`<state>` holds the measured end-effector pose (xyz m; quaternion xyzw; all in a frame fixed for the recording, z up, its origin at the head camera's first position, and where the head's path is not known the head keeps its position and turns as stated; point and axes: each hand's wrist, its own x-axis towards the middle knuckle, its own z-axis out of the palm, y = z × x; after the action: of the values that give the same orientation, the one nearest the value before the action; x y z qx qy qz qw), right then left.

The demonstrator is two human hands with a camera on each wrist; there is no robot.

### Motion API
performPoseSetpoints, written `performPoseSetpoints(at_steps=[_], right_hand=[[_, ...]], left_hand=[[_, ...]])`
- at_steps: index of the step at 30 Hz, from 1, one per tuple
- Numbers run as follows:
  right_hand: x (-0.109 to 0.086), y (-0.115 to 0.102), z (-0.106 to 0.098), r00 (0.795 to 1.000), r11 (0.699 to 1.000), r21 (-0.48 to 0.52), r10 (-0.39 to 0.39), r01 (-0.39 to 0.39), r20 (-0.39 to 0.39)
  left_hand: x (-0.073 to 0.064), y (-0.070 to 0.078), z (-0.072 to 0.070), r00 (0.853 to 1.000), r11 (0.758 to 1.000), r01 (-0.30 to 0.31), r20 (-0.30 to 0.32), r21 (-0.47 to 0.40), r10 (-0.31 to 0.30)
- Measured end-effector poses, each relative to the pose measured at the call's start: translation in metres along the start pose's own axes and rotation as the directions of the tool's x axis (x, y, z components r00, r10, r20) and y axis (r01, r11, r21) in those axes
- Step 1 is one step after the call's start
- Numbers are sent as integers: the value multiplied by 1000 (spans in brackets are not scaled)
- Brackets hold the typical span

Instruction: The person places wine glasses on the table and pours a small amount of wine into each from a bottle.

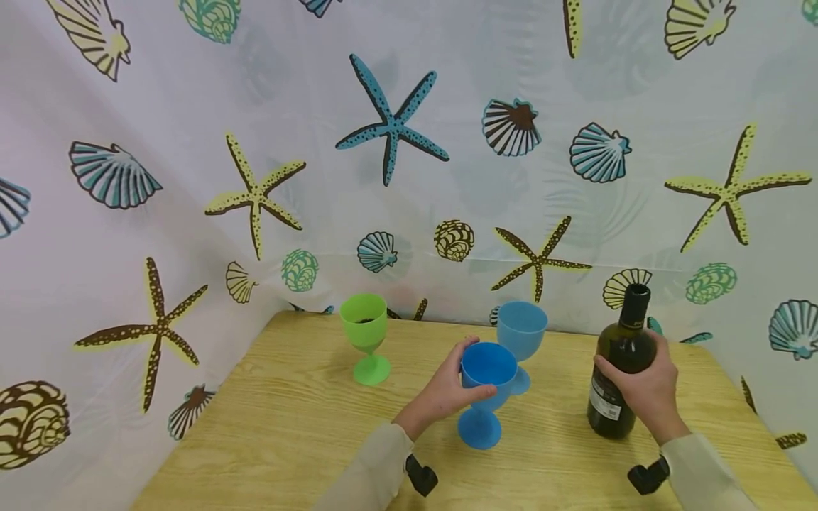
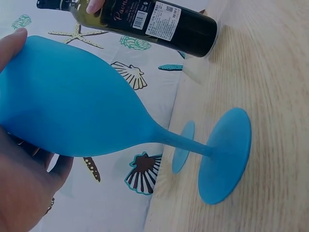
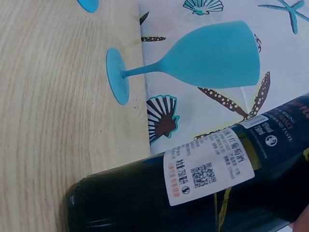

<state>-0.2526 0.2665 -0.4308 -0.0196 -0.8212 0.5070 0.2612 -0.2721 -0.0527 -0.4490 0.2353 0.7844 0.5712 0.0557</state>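
My left hand grips the bowl of a dark blue plastic goblet, thumb on the near side and fingers round the left. In the left wrist view the goblet's round foot is right at the wooden tabletop. To the right, my right hand grips a dark green wine bottle round its upper body, below the neck. The bottle stands upright, a white label on its side. Just behind the held goblet is a light blue goblet, its stem partly hidden in the head view.
A green goblet with something dark inside stands at the back left of the wooden table. A white curtain printed with starfish and shells hangs behind the table and along its sides.
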Motion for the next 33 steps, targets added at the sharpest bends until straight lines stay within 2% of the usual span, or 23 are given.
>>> performPoseSetpoints(at_steps=[4,8,17,20,27,33], right_hand=[[-3,-2,-1,991,988,-82,-131,134,37],[-5,-3,-2,963,950,-165,-253,265,90],[-10,-5,-1,904,881,-210,-394,423,169],[-11,-7,0,869,840,-232,-454,491,199],[-8,-9,2,749,688,-298,-601,662,278],[-7,-10,5,683,591,-343,-636,730,358]], left_hand=[[0,0,1,1000,1000,17,-12,-14,-17],[1,-2,3,999,999,27,-16,-44,-28],[4,-4,3,999,997,44,-30,-58,-46],[4,-4,3,999,998,42,-31,-53,-44],[5,-5,3,999,998,23,-29,-53,-25],[4,-6,2,1000,999,18,-24,-42,-19]])
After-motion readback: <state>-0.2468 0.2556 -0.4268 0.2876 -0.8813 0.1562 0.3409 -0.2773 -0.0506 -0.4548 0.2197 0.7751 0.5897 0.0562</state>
